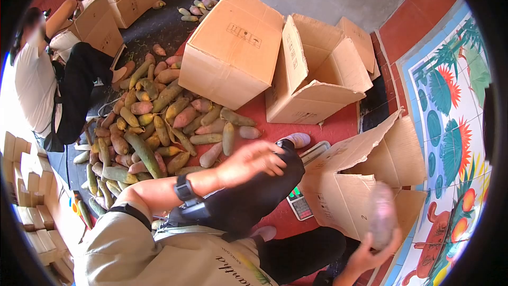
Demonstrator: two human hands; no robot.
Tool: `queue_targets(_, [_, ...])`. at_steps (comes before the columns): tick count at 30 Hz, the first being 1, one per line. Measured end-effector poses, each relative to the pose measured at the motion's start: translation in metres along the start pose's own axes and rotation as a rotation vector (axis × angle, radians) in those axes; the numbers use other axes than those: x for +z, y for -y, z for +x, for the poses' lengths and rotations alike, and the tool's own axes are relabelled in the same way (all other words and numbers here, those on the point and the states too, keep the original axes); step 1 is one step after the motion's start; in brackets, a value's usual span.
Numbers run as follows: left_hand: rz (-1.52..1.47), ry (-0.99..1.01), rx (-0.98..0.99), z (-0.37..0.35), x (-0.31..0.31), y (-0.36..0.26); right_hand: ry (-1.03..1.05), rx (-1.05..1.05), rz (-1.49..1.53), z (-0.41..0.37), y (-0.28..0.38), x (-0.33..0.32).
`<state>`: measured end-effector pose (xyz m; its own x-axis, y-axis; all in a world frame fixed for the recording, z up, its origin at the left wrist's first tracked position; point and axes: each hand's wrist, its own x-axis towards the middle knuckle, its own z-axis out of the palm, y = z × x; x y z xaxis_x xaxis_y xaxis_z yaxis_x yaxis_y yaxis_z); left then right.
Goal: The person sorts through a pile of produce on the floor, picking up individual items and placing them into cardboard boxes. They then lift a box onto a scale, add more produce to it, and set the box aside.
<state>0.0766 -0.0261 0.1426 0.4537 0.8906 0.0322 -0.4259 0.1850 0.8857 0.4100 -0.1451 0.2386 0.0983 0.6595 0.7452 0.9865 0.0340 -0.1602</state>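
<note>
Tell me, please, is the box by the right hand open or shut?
Open: the box has its flaps up and apart, beside the right hand, which holds a fruit.

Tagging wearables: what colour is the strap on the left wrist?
Black; the wrist strap shows best in head view.

The bare left arm [209, 181] stretches forward. Its left grip [255, 162] is spread open, fingers loosely bent and blurred. The right grip [372, 253] sits low, palm up, fingers curled closed.
</note>
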Motion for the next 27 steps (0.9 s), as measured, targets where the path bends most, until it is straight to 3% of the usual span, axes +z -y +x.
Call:
queue_targets(2, [0.082,-0.199,0.006,-0.006,-0.028,0.002,-0.187,0.124,0.002,0.012,-0.015,-0.002])
queue_targets(5, [0.195,-0.456,-0.078,-0.02,-0.078,0.018,-0.24,0.224,-0.099,0.028,-0.024,-0.001])
queue_targets(7, [0.217,-0.536,-0.116,-0.035,-0.115,0.046,-0.161,0.291,-0.177,0.029,-0.032,0.003])
queue_targets(9, [0.236,-0.617,-0.155,-0.053,-0.143,0.069,0.036,0.169,-0.206,0.022,-0.051,0.016])
queue_targets(11, [0.595,-0.666,-0.339,-0.072,-0.164,0.085,-0.024,0.162,-0.15,0.02,-0.052,0.025])
queue_targets(12, [0.593,-0.671,-0.345,-0.083,-0.175,0.096,0.014,0.165,-0.125,0.018,-0.063,0.024])
queue_targets(14, [0.938,-0.637,-0.537,-0.102,-0.194,0.113,0.056,0.175,-0.107,0.017,-0.063,0.025])
queue_targets(21, [1.246,-0.572,-0.872,-0.155,-0.23,0.16,0.119,0.1,-0.125,0.015,-0.055,0.035])
queue_targets(23, [1.693,-0.225,-0.905,-0.187,-0.272,0.207,0.118,0.08,-0.152,0.014,-0.053,0.035])
queue_targets(24, [1.692,-0.173,-1.108,-0.19,-0.271,0.203,0.113,0.072,-0.162,0.015,-0.05,0.034])
queue_targets(27, [1.601,-0.344,-1.119,-0.187,-0.23,0.153,0.107,0.047,-0.18,0.013,-0.052,0.035])
